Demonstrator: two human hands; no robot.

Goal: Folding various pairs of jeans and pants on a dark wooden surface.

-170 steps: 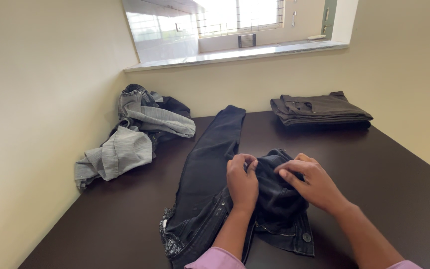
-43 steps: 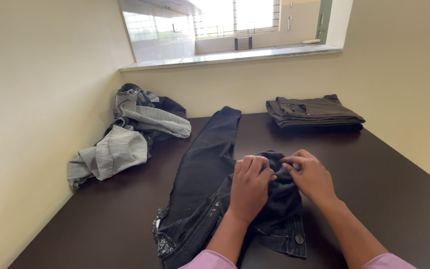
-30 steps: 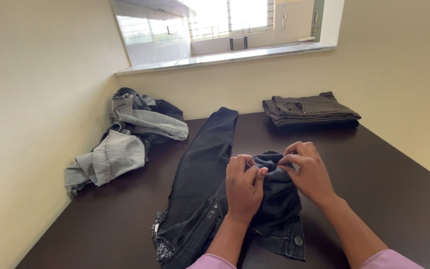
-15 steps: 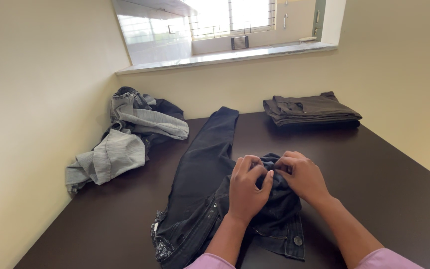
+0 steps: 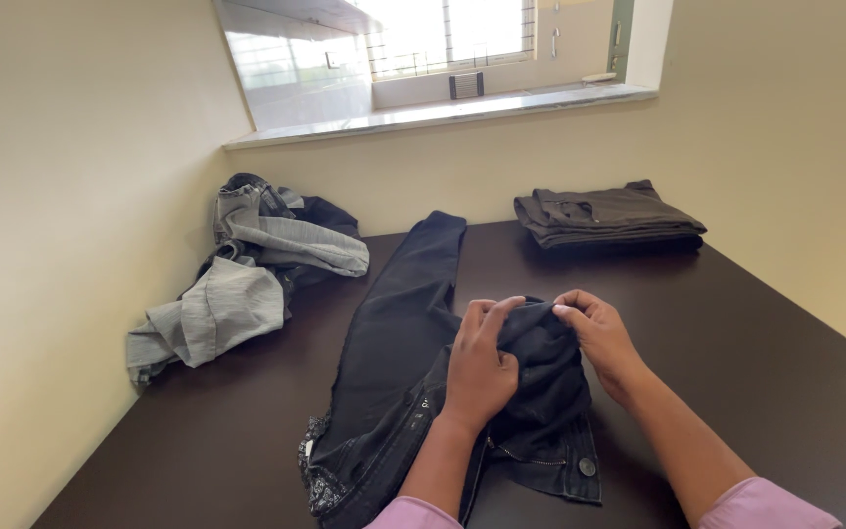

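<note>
Black jeans, one pair, lie at the centre of the dark table, one leg stretched toward the upper middle of the frame, the other bunched up under both hands. At the left edge sits one heap of grey jeans, crumpled against the wall. The left hand is closed on the bunched leg; just beside it, the right hand pinches the same fold. One folded pile of dark trousers rests at upper right. No labels or signs can be made out.
</note>
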